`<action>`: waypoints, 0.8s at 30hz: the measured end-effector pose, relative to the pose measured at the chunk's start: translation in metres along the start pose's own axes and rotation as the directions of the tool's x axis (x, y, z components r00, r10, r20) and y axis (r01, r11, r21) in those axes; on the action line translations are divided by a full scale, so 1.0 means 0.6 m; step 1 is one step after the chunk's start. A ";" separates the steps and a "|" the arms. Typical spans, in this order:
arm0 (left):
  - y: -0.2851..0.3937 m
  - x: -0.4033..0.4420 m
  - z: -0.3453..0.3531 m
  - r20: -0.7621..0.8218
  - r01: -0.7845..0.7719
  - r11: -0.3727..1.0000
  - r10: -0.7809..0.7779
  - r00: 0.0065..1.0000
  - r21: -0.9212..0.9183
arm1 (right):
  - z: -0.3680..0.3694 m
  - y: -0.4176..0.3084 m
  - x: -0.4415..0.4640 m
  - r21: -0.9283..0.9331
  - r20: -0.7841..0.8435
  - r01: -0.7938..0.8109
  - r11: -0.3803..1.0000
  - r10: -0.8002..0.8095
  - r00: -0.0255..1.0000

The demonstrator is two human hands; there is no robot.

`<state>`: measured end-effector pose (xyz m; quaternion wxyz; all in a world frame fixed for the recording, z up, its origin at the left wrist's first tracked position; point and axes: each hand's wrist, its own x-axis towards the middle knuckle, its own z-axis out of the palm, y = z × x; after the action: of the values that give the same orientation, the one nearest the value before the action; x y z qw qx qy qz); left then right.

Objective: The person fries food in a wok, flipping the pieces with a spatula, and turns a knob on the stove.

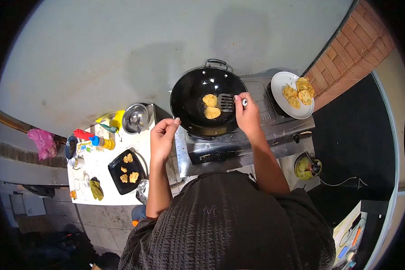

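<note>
A black wok point(191, 117) sits on the stove, with two golden fried pieces point(212, 112) at its bottom. My right hand point(247, 112) is closed round the handle of a slotted spatula point(226, 103), whose dark blade lies beside the pieces, inside the wok. At the wok's left rim, my left hand point(163, 137) is closed with thumb and forefinger pinched; whether anything is between them, I cannot tell. Several fried pieces lie on a white plate point(280, 81) to the right of the wok. On the left table, a square black plate point(117, 168) carries several battered-looking pieces.
A metal bowl point(129, 128) with a spoon stands on the white table point(87, 168), near a yellow bottle with a blue cap point(104, 143) and a green cloth-like item point(96, 189). A container with green contents point(303, 167) stands right of the stove point(256, 150). Brickwork point(355, 45) edges the right.
</note>
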<state>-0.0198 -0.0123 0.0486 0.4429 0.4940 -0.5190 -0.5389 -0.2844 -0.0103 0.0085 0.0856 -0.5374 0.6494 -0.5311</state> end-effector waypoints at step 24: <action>-0.021 -0.001 -0.015 0.082 -0.053 0.998 0.056 0.995 -0.030 | 0.003 -0.038 -0.028 0.001 -0.021 -0.033 0.999 0.033 0.999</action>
<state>-0.0102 -0.0118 0.0366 0.4423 0.4506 -0.5427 -0.5540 -0.2624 0.0052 0.0178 0.0877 -0.5213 0.6589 -0.5352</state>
